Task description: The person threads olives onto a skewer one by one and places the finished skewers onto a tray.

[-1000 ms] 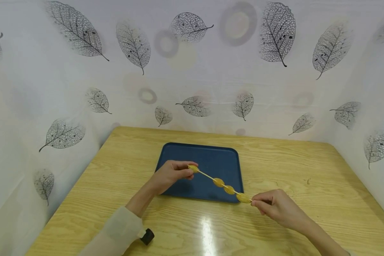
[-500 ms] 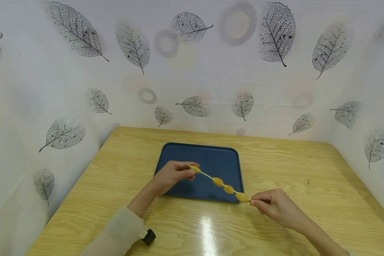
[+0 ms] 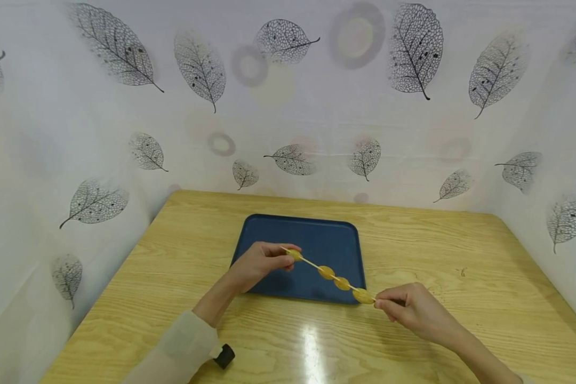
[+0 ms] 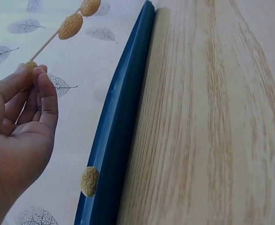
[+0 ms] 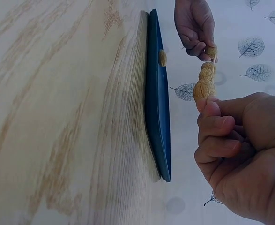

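A thin wooden skewer (image 3: 311,262) slants above the tray in the head view, bearing several wrinkled, yellow-brown dried fruits (image 3: 326,272). My left hand (image 3: 261,264) pinches the fruit (image 3: 295,255) at the skewer's upper left end, and the tip pokes out past it. A bare stretch of stick separates this fruit from the others, which sit close together toward the right. At the lower right end my right hand (image 3: 422,312) pinches the skewer just beyond the last fruit (image 3: 362,296). Both wrist views show another loose dried fruit (image 4: 90,182) at the tray; in the head view it is hidden.
A dark blue rectangular tray (image 3: 312,229) with a raised rim lies on the wood-grain table (image 3: 413,240). Behind and at both sides hangs a pale cloth (image 3: 317,106) printed with leaves. A black object (image 3: 224,356) is fixed at the left sleeve.
The left-hand fruit has moved slightly right along the skewer, and more of the tip shows past it. The skewer and right hand have shifted very slightly left.
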`<state>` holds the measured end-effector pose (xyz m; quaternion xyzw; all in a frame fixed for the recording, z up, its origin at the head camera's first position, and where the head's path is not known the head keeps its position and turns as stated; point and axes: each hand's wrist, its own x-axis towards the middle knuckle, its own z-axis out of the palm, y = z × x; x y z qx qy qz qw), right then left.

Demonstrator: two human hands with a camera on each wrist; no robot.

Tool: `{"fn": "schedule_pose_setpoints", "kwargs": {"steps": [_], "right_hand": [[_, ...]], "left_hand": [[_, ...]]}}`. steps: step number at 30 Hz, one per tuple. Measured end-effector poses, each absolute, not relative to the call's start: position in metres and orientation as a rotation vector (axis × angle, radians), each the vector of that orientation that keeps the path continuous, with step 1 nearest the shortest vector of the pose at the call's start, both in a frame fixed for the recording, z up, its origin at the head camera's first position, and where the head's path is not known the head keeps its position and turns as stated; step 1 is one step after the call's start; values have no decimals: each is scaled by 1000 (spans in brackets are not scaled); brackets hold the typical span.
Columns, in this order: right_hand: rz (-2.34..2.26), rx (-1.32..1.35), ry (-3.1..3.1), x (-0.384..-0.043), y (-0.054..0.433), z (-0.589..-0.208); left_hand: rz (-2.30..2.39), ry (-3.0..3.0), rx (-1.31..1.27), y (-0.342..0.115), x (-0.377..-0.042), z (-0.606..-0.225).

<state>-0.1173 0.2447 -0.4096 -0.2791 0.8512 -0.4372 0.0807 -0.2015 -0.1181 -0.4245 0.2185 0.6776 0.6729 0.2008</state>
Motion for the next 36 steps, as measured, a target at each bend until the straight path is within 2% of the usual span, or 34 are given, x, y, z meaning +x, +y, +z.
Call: {"fn": "schedule_pose_setpoints", "kwargs": {"steps": [36], "right_hand": [[-1308,-831,2547,-119,239,-409]], "left_hand": [[1849,1912,622,-113,-198,-425]]}}
